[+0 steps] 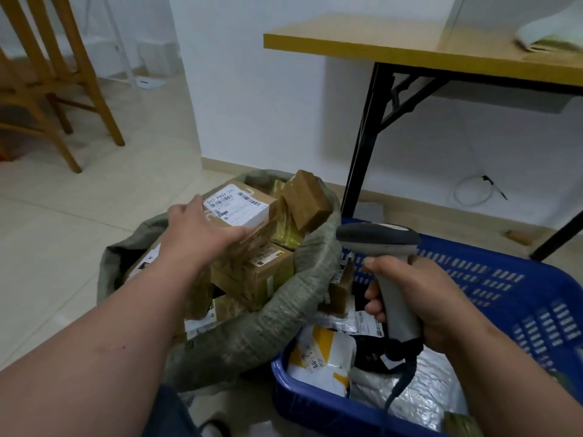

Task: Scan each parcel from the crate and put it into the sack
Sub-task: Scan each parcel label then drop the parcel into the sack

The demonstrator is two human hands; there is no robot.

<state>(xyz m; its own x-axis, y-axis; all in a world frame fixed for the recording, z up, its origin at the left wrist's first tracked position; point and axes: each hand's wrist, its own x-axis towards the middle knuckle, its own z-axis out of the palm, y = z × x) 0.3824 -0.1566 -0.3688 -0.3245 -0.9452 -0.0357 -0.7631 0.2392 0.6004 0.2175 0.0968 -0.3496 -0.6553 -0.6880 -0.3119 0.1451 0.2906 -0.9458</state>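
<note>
Our left hand [202, 230] grips the box [243, 212] by its near edge, atop the pile in the sack [268, 316]. Our right hand [422, 298] clasps the scanner [385, 257] over the crate [492, 279]. The box looks stiff and light; hold its edges.

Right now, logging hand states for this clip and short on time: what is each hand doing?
Left hand: holds the labelled cardboard parcel on top of the pile in the sack.
Right hand: grips the barcode scanner above the blue crate.
</note>
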